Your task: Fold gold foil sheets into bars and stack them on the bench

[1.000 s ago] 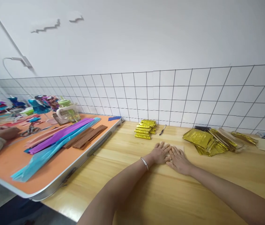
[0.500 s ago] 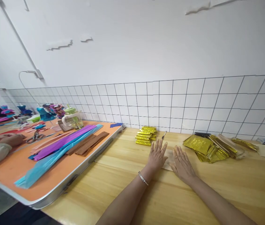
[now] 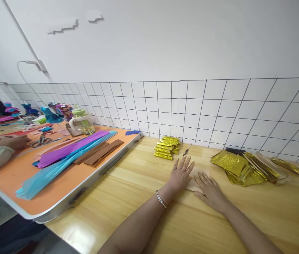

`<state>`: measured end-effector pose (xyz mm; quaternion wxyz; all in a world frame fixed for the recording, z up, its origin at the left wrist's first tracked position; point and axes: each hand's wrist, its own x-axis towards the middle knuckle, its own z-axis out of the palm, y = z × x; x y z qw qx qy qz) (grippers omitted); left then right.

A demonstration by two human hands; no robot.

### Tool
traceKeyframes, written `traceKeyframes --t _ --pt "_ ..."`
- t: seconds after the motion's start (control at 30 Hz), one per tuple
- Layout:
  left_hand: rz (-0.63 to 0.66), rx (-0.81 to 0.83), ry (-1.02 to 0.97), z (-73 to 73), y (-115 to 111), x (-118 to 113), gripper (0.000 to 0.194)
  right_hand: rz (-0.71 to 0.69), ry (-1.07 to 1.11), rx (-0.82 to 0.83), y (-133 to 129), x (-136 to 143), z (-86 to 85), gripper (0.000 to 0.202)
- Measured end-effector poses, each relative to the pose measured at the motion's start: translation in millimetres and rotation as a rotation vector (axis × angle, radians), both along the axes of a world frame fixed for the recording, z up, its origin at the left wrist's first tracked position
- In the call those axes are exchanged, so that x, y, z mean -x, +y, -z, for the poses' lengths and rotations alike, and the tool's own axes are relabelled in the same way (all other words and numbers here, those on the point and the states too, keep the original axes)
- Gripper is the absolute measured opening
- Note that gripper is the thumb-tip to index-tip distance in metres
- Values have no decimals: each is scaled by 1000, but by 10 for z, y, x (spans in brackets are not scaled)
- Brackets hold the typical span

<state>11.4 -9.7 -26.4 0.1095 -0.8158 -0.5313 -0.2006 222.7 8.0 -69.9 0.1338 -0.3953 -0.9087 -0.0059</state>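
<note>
A pale, thin sheet (image 3: pixel 192 186) lies flat on the wooden table, partly covered by both hands. My left hand (image 3: pixel 181 174) rests on its left side, palm down with fingers spread; a silver bangle circles that wrist. On its right side lies my right hand (image 3: pixel 209 190), also flat with the fingers apart. Just beyond my left fingertips is a small slim tool (image 3: pixel 187 150) with a dark end; its kind is unclear. Folded gold foil strips (image 3: pixel 164 151) are stacked behind and left of my hands. A pile of gold foil sheets (image 3: pixel 230 162) sits to the right.
An orange folding table (image 3: pixel 51 192) with a metal edge adjoins on the left, bearing purple (image 3: pixel 70 150), blue and brown paper strips, scissors (image 3: pixel 41 141) and a lidded jug (image 3: pixel 80 121). Another person's hands (image 3: pixel 12 141) are at its far left. A tiled wall (image 3: pixel 149 109) stands behind.
The camera view has tilted down and shifted slightly. My right hand has moved a little toward the right and nearer to me; both hands stay flat on the sheet.
</note>
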Motion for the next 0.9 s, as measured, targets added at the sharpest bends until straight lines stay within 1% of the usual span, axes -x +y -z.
traceKeyframes --t 0.07,0.13,0.17,0.23,0.3,0.33,0.37,0.47,0.5,0.57,0.67,0.77,0.83,0.9 --pt "126 123 -26 59 20 49 61 -18 46 29 27 -2 4 56" --pt "249 248 -52 119 50 115 59 -1 100 37 56 -9 11 50" --pt "291 291 -61 143 68 151 61 10 122 39 70 -16 14 49" --pt "373 406 -127 173 108 222 76 38 170 45 94 -41 15 47" --pt "427 471 -244 180 146 283 86 73 236 59 114 -73 4 48" --pt "429 482 -317 179 161 308 84 91 271 70 123 -91 -6 48" --pt "421 485 -380 177 173 328 76 106 306 84 132 -107 -20 47" --pt "358 484 -494 181 192 359 40 123 395 148 155 -146 -78 39" --pt "337 483 -511 188 194 360 33 116 420 175 161 -154 -100 36" --pt "295 479 -556 210 199 352 29 96 467 231 172 -168 -140 34" --pt "244 464 -622 251 213 324 27 88 536 297 193 -182 -165 41" --pt "205 440 -674 279 234 294 25 114 594 308 223 -184 -138 50" --pt "184 411 -699 289 242 275 24 142 631 281 231 -180 -111 46" --pt "165 369 -719 300 242 254 21 163 665 236 216 -174 -98 34"
